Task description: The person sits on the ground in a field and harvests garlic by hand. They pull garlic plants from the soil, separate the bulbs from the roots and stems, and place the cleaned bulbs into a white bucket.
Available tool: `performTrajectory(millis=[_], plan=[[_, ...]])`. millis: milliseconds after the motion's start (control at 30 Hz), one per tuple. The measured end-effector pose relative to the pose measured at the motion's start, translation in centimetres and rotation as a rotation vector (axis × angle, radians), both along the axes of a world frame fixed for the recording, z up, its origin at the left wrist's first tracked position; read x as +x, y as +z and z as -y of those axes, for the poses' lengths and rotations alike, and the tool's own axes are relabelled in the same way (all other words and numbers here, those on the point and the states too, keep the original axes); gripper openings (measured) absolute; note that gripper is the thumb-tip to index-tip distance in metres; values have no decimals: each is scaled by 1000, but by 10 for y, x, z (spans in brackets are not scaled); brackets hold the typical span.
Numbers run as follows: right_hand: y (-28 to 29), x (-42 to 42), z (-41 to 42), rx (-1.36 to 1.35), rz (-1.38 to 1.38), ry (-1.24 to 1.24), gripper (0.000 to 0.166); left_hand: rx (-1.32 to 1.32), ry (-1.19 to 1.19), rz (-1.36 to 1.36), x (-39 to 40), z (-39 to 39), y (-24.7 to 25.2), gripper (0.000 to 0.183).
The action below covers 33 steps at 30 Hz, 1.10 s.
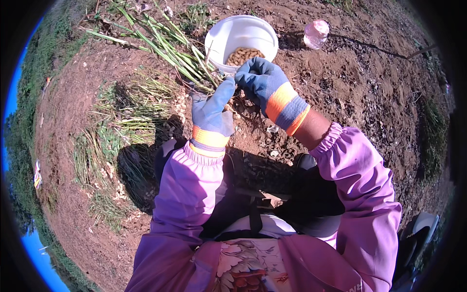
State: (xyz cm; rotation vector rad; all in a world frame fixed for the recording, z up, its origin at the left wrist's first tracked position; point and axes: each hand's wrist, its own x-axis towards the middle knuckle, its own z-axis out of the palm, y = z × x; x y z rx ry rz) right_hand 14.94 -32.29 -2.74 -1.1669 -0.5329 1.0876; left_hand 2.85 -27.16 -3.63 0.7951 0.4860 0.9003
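Observation:
In a blue-grey work glove, my left hand [213, 109] is closed around the root end of a bunch of green peanut stems [164, 47], which point away to the upper left. A few pods hang by that hand. My gloved right hand [261, 82] has its fingers bent together at the roots, just right of my left fingertips; whether a pod is between them is hidden. Right behind both hands stands a white plastic bucket [222, 34], with a heap of unshelled peanuts [243, 55] on its bottom.
Pulled peanut plants [135, 113] with pods lie in piles on the soil to the left. A clear pink-topped plastic container [316, 34] stands beyond the bucket's right side. My shoe [305, 161] shows below my right forearm. Dry leaves and clods cover the ground on the right.

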Motion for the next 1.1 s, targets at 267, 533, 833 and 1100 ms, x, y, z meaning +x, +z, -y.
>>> performTrajectory(millis=[267, 533, 833, 1100], plan=[[-2, 35, -10, -22, -211, -232, 3, 36, 2, 49, -9, -5, -4, 25], [28, 30, 5, -27, 23, -47, 8, 13, 96, -352, -20, -17, 16, 26], [40, 5, 24, 85, 419, 112, 14, -106, 187, -271, -19, -25, 3, 26], [18, -18, 23, 155, 1191, 218, 17, -188, 100, -84, -13, -27, 5, 21]])
